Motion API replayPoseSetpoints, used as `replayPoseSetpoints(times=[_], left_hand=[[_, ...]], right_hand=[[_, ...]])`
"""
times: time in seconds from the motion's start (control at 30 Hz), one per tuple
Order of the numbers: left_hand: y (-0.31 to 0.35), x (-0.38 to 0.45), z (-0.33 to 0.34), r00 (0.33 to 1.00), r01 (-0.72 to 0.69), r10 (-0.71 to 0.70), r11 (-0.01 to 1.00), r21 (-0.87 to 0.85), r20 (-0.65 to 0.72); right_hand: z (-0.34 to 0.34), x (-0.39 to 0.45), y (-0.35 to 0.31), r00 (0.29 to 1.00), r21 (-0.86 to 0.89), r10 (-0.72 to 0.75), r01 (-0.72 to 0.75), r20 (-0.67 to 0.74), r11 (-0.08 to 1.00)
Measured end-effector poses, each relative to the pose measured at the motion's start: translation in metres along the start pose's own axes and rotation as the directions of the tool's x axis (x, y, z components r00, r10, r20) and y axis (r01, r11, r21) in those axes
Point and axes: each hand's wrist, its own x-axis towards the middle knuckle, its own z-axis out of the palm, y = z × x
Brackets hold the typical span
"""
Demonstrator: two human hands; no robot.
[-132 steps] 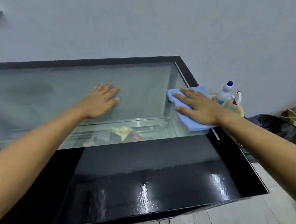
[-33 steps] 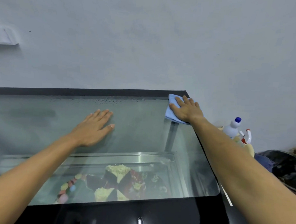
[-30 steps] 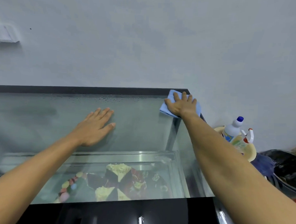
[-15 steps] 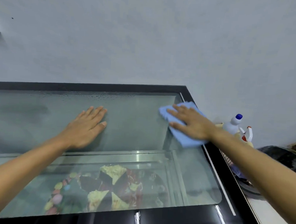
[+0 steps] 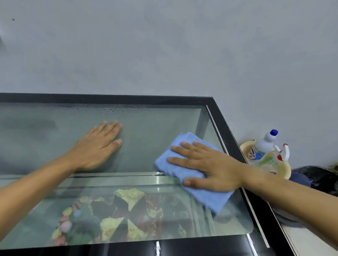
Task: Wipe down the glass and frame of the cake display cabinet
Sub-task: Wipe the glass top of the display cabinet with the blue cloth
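The cabinet's top is clear glass (image 5: 145, 131), hazy, beaded with droplets toward the upper edge; its black frame (image 5: 227, 130) is glossy with bright glints at lower right. The blue cloth (image 5: 198, 196) looks soft and napped, the wall (image 5: 167, 41) matt, the white bottle (image 5: 263, 144) smooth plastic

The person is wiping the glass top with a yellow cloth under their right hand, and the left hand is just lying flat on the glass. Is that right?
Nearly. The cloth is blue, not yellow; the head view shows it. The rest holds: the right hand presses it flat on the glass top, and the left hand lies flat on the glass.
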Motion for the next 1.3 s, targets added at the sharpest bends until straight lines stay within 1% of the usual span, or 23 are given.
replayPoseSetpoints(times=[0.07, 0.13, 0.17, 0.27, 0.3, 0.33, 0.4, 0.5, 0.57, 0.6, 0.63, 0.67, 0.73, 0.8, 0.87, 0.93, 1.0, 1.03, 1.07, 1.1, 1.2, 1.23, 1.3], left_hand=[[0.004, 0.001, 0.001, 1.000, 0.011, -0.011, 1.000, 0.010, -0.008], [0.005, 0.002, 0.001, 1.000, 0.025, -0.025, 0.999, 0.021, -0.012], [0.005, 0.003, 0.001, 1.000, 0.027, -0.026, 0.999, 0.020, -0.010], [0.004, 0.002, 0.001, 1.000, 0.027, -0.027, 1.000, 0.005, -0.016], [0.004, 0.001, 0.001, 1.000, 0.028, -0.028, 1.000, 0.002, -0.012], [0.003, 0.003, 0.001, 1.000, 0.028, -0.028, 1.000, 0.001, -0.013], [0.002, 0.004, 0.003, 0.999, 0.029, -0.030, 0.999, -0.022, -0.025], [-0.002, 0.001, 0.003, 0.996, 0.036, -0.049, 0.985, -0.167, -0.073], [-0.004, 0.000, 0.001, 0.991, 0.052, -0.085, 0.954, -0.296, -0.100], [-0.003, 0.001, 0.000, 0.992, 0.057, -0.087, 0.955, -0.291, -0.093], [-0.004, 0.003, -0.001, 0.995, 0.051, -0.070, 0.971, -0.234, -0.070], [-0.006, 0.005, -0.002, 0.999, 0.025, -0.032, 0.986, -0.162, -0.040], [-0.013, 0.008, -0.004, 0.999, -0.041, 0.041, 0.997, -0.072, 0.009], [-0.021, 0.010, -0.009, 0.998, -0.057, 0.058, 0.997, -0.047, 0.026], [-0.026, 0.012, -0.013, 0.999, -0.048, 0.049, 0.999, -0.020, 0.024], [-0.026, 0.013, -0.011, 0.999, -0.036, 0.036, 0.999, -0.006, 0.013], [-0.025, 0.012, -0.010, 1.000, -0.017, 0.017, 1.000, -0.021, 0.008], [-0.023, 0.012, -0.009, 1.000, -0.004, 0.004, 0.999, -0.041, -0.002], [-0.022, 0.012, -0.008, 1.000, 0.016, -0.018, 0.998, -0.068, -0.026], [-0.023, 0.011, -0.008, 0.997, 0.043, -0.048, 0.994, -0.097, -0.053], [-0.027, 0.010, -0.008, 0.979, 0.151, -0.175, 0.969, -0.195, -0.109], [-0.030, 0.010, -0.008, 0.970, 0.179, -0.211, 0.955, -0.238, -0.118], [-0.034, 0.012, -0.011, 0.964, 0.202, -0.241, 0.935, -0.291, -0.107]], right_hand=[[-0.013, -0.016, 0.043, 0.988, 0.054, 0.152, -0.152, 0.009, 0.987], [-0.020, 0.010, 0.089, 0.948, 0.068, 0.317, -0.315, -0.025, 0.947], [-0.021, 0.030, 0.110, 0.914, 0.092, 0.403, -0.398, -0.045, 0.913], [-0.022, 0.106, 0.140, 0.761, 0.111, 0.640, -0.631, -0.106, 0.768], [-0.022, 0.133, 0.136, 0.728, 0.096, 0.678, -0.671, -0.099, 0.735], [-0.022, 0.158, 0.123, 0.723, 0.090, 0.685, -0.679, -0.084, 0.728], [-0.016, 0.202, 0.079, 0.791, 0.065, 0.611, -0.608, -0.043, 0.792], [-0.005, 0.209, 0.007, 0.935, 0.002, 0.355, -0.355, 0.009, 0.935], [0.005, 0.150, -0.025, 0.989, -0.055, 0.148, -0.148, -0.005, 0.987], [0.007, 0.109, -0.033, 0.998, -0.060, 0.059, -0.060, -0.011, 0.996], [0.006, 0.067, -0.031, 1.000, -0.055, -0.009, 0.009, -0.002, 0.998], [0.003, 0.030, -0.018, 0.999, -0.039, -0.031, 0.031, 0.013, 0.999], [-0.011, -0.015, 0.018, 0.996, 0.035, 0.079, -0.081, 0.037, 0.996], [-0.024, -0.011, 0.055, 0.967, 0.059, 0.253, -0.254, 0.024, 0.965], [-0.024, 0.025, 0.092, 0.906, 0.080, 0.422, -0.418, -0.027, 0.905], [-0.021, 0.078, 0.117, 0.814, 0.087, 0.576, -0.570, -0.072, 0.817], [-0.020, 0.137, 0.117, 0.738, 0.064, 0.670, -0.667, -0.078, 0.742], [-0.020, 0.165, 0.108, 0.724, 0.062, 0.686, -0.683, -0.069, 0.728], [-0.019, 0.193, 0.091, 0.734, 0.055, 0.678, -0.675, -0.052, 0.735], [-0.017, 0.219, 0.069, 0.765, 0.046, 0.643, -0.642, -0.034, 0.766], [-0.006, 0.261, -0.008, 0.900, 0.024, 0.436, -0.436, 0.004, 0.900], [-0.001, 0.253, -0.032, 0.935, 0.006, 0.355, -0.355, 0.009, 0.935], [0.007, 0.199, -0.068, 0.983, -0.032, 0.181, -0.181, -0.013, 0.983]])
